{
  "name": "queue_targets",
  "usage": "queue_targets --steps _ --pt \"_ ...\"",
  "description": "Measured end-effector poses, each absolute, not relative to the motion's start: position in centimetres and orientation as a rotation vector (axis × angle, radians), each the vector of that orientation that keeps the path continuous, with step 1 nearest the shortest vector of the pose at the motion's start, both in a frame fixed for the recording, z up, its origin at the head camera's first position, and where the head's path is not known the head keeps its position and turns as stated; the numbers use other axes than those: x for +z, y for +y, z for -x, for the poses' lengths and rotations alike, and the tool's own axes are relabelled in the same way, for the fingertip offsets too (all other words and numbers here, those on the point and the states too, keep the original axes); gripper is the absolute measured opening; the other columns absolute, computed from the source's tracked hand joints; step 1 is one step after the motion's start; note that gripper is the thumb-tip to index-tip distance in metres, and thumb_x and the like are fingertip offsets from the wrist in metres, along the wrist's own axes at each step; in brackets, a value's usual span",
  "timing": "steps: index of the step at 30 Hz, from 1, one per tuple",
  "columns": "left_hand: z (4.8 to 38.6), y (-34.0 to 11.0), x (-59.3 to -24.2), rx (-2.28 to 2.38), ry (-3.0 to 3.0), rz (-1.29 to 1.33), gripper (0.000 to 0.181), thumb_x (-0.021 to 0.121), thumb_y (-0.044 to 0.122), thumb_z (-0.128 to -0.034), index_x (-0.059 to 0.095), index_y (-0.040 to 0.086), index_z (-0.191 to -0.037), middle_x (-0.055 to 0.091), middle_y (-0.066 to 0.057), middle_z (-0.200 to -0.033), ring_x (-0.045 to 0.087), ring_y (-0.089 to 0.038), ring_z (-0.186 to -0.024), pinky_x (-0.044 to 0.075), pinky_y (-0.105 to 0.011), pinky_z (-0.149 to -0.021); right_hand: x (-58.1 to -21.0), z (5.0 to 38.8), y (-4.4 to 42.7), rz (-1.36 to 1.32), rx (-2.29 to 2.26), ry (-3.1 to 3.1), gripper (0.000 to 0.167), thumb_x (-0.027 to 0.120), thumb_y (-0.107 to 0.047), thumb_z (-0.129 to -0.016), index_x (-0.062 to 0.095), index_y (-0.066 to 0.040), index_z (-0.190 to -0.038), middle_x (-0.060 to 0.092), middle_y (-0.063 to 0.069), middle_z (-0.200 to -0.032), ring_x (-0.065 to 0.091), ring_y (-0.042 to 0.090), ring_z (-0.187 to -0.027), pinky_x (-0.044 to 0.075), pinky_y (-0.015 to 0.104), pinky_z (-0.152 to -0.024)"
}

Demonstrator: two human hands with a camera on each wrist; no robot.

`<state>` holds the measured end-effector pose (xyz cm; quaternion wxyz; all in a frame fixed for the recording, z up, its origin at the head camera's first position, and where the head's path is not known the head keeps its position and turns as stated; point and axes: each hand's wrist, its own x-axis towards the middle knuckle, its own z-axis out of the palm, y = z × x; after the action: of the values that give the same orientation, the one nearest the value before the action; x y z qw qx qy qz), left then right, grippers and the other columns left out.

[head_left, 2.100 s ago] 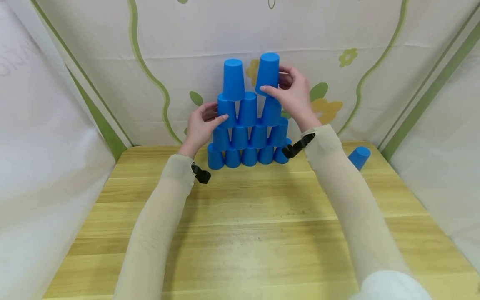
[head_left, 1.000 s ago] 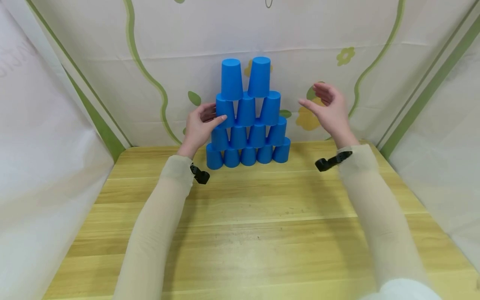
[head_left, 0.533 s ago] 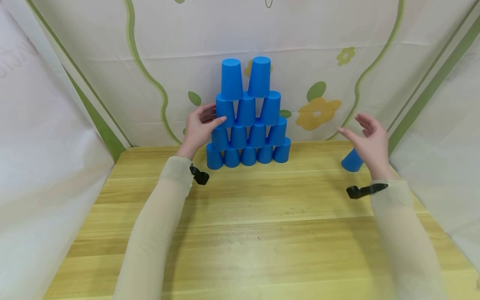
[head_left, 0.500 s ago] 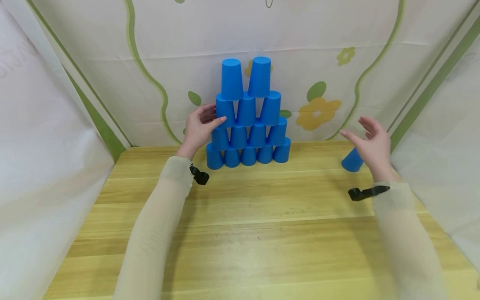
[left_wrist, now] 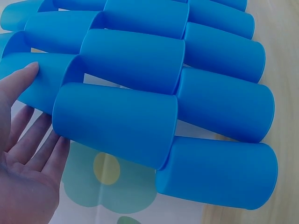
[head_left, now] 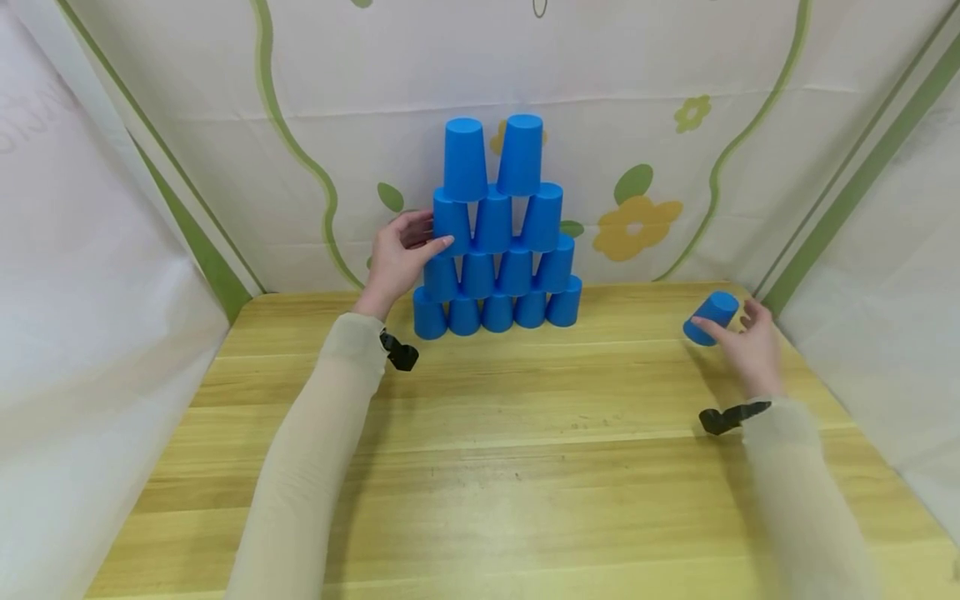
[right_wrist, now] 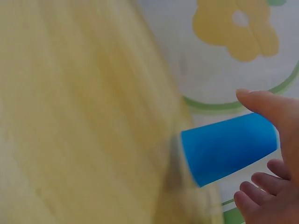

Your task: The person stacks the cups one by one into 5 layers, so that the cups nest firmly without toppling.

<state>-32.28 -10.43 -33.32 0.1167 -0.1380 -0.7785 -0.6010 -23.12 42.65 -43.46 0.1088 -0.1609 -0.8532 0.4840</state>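
Blue cups stand upside down in a four-tier pyramid [head_left: 495, 225] against the back cloth, with 2 cups on the top tier. My left hand [head_left: 400, 254] holds the left cup [head_left: 452, 218] of the tier below. In the left wrist view, the thumb [left_wrist: 23, 79] lies on that cup's near side and the fingers reach around its other side. At the table's right, my right hand [head_left: 752, 346] is around a lone upside-down cup [head_left: 718, 309]. The right wrist view shows the thumb beside this cup [right_wrist: 229, 147] and the fingers [right_wrist: 261, 186] apart from it.
A wooden table [head_left: 487, 467] carries the cups. Its far edge meets a white cloth [head_left: 300, 75] printed with flowers and green lines. More white cloth [head_left: 885, 275] hangs along the right side, and cloth also hangs on the left.
My right hand left the right cup of the top tier, swung right and came down around the lone cup. My left hand has stayed at its cup, and the pyramid stands unchanged.
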Motion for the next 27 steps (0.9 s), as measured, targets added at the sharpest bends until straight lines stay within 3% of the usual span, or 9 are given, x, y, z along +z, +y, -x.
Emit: queue_targets --steps 8,14,21,27 --pt "32.0 -10.4 -33.4 -1.766 -2.286 0.397 0.058 0.078 0.033 -0.0923 0.058 0.01 -0.141 0.063 -0.008 -0.135 0.061 -0.023 -0.123 0.05 -0.036 -0.103 -46.3 24.3 43.3 0.549 1.438 -2.489 0.103 0.074 -0.045 -0.093 0.012 -0.002 -0.162 0.028 0.027 -0.159 0.034 0.045 -0.143 0.033 0.056 -0.114" --pt "32.0 -10.4 -33.4 -1.767 -2.297 0.388 0.058 0.078 0.034 -0.0924 0.058 0.011 -0.142 0.063 -0.008 -0.136 0.06 -0.023 -0.124 0.049 -0.037 -0.104 -45.9 24.3 42.9 0.585 1.418 -2.48 0.095 0.068 -0.047 -0.096 0.017 0.002 -0.16 0.034 0.028 -0.156 0.037 0.044 -0.141 0.035 0.053 -0.114" --pt "32.1 -10.4 -33.4 -1.776 -2.293 0.388 0.057 0.078 0.032 -0.0929 0.058 0.011 -0.142 0.062 -0.007 -0.137 0.059 -0.023 -0.124 0.049 -0.037 -0.104 -43.5 25.1 41.9 0.51 1.44 -2.414 0.094 0.071 -0.051 -0.092 0.025 -0.003 -0.159 0.038 0.022 -0.155 0.042 0.035 -0.139 0.039 0.045 -0.113" --pt "32.2 -10.4 -33.4 -1.779 -2.29 0.387 0.057 0.078 0.033 -0.0926 0.058 0.011 -0.142 0.063 -0.007 -0.136 0.06 -0.022 -0.124 0.049 -0.036 -0.104 -38.7 25.7 39.3 0.395 1.381 -2.333 0.084 0.075 -0.047 -0.091 0.037 -0.008 -0.155 0.045 0.016 -0.153 0.047 0.026 -0.135 0.04 0.036 -0.112"
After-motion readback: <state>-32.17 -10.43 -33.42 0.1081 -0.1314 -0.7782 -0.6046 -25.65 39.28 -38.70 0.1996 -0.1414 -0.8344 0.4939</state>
